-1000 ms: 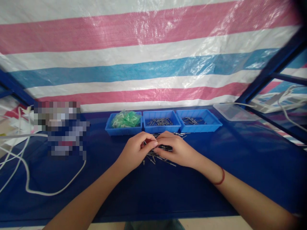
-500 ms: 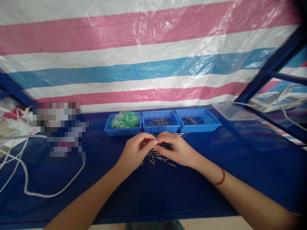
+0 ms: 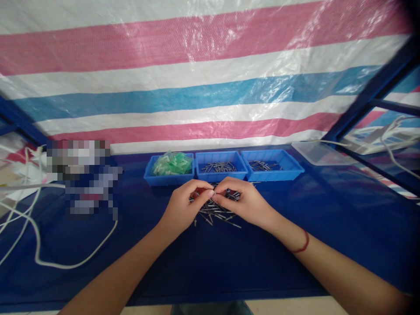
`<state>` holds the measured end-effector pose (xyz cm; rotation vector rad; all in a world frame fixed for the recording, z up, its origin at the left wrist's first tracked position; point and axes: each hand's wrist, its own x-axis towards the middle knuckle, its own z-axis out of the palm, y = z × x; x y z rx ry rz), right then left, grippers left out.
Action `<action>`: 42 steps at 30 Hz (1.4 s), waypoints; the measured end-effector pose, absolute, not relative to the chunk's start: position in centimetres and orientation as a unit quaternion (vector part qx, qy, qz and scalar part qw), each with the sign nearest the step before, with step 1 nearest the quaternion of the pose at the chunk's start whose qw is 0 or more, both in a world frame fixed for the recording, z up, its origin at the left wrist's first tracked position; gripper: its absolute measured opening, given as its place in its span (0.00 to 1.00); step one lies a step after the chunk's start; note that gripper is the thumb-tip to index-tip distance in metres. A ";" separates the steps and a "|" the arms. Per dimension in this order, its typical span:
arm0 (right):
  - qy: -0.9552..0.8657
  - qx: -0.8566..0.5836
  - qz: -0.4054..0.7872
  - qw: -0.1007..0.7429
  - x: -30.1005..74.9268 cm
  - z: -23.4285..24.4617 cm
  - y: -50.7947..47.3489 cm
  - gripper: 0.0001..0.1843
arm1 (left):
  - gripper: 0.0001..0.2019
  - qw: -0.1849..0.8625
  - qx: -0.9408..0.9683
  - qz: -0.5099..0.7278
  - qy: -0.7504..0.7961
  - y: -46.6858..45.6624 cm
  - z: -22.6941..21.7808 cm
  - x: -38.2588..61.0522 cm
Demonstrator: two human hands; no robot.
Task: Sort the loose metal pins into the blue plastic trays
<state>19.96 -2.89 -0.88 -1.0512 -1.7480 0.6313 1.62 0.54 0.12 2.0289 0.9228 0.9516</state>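
Observation:
My left hand [image 3: 184, 202] is closed, thumb and forefinger pinched together over a heap of loose metal blind rivets [image 3: 216, 211] on the blue table. Opposite it, my right hand [image 3: 245, 200] pinches in the same way, and the fingertips of both hands meet. A tiny greyish bit shows between them, too small to name. Part of the heap lies hidden behind the hands. Just beyond are three blue bins: the left bin [image 3: 170, 180] has green plastic packets [image 3: 173, 163], while the middle bin [image 3: 222, 176] and right bin [image 3: 274, 175] contain more rivets.
White cables [image 3: 75, 266] curl over the left side of the table [image 3: 210, 267], beside a blurred-out patch. A clear plastic lid [image 3: 320, 154] lies at the back right. Behind stands a striped plastic sheet [image 3: 197, 94], with a blue metal frame [image 3: 361, 92] at the right.
The fingertips stay together. My right hand has tilted and shifted slightly, so more of the rivets show between the hands. The view has moved a little.

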 end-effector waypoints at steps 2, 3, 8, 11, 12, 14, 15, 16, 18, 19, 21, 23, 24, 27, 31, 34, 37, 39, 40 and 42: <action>-0.714 -0.438 0.251 0.484 20.0 -0.8 -2.9 0.04 | 0.07 0.350 0.785 0.365 0.358 0.6 0.1 1.6; -0.714 -0.442 0.248 0.484 20.0 -0.8 -2.9 0.04 | 0.07 0.349 0.785 0.363 0.360 0.6 0.1 1.5; -0.703 -0.462 0.235 0.487 20.2 -0.6 -2.8 0.06 | 0.07 0.341 0.790 0.356 0.365 0.9 0.1 1.5; -0.700 -0.465 0.230 0.490 20.3 -0.6 -2.8 0.06 | 0.07 0.337 0.791 0.358 0.363 1.0 0.0 1.5; -0.699 -0.466 0.229 0.491 20.3 -0.5 -2.8 0.06 | 0.07 0.337 0.791 0.359 0.363 1.0 0.0 1.5; -0.696 -0.465 0.230 0.496 20.3 -0.5 -2.9 0.06 | 0.06 0.336 0.792 0.358 0.362 1.1 0.0 1.5; -0.694 -0.464 0.232 0.499 20.2 -0.4 -2.9 0.05 | 0.06 0.335 0.794 0.356 0.361 1.1 -0.1 1.5; -0.693 -0.463 0.234 0.501 20.2 -0.4 -2.9 0.05 | 0.06 0.332 0.797 0.353 0.360 1.1 -0.1 1.5; -0.692 -0.458 0.235 0.505 20.1 -0.3 -3.0 0.05 | 0.05 0.323 0.806 0.347 0.356 1.1 -0.1 1.5; -0.695 -0.455 0.233 0.506 20.0 -0.3 -3.1 0.06 | 0.05 0.315 0.812 0.342 0.353 1.1 -0.1 1.5; -0.702 -0.451 0.224 0.503 20.1 -0.2 -3.0 0.07 | 0.06 0.292 0.829 0.321 0.353 1.1 0.1 1.4; -0.705 -0.459 0.203 0.501 20.6 0.0 -2.8 0.08 | 0.08 0.258 0.853 0.278 0.359 1.1 0.5 1.2; -0.702 -0.471 0.182 0.503 21.1 0.1 -2.5 0.08 | 0.09 0.238 0.865 0.249 0.364 1.1 0.9 1.0; -0.668 -0.532 0.063 0.516 23.7 0.6 -1.6 0.08 | 0.10 0.179 0.896 0.156 0.375 1.1 2.0 0.3; -0.599 -0.644 -0.141 0.454 28.5 0.6 -0.5 0.08 | 0.17 0.138 0.904 0.079 0.397 1.1 3.2 -1.0; -0.577 -0.717 -0.182 0.346 30.5 -0.1 0.0 0.11 | 0.17 0.167 0.899 0.015 0.404 0.9 3.4 -1.7; -0.581 -0.735 -0.179 0.301 30.4 -0.8 0.2 0.13 | 0.14 0.187 0.892 -0.026 0.410 0.7 3.1 -1.8; -0.599 -0.721 -0.173 0.304 29.5 -0.9 0.2 0.13 | 0.11 0.183 0.894 -0.032 0.407 0.5 2.9 -1.5; -0.612 -0.708 -0.168 0.309 29.0 -0.9 0.1 0.13 | 0.09 0.179 0.897 -0.033 0.403 0.5 2.8 -1.3; -0.641 -0.680 -0.153 0.320 27.8 -0.7 -0.2 0.12 | 0.09 0.170 0.901 -0.036 0.396 0.4 2.7 -0.9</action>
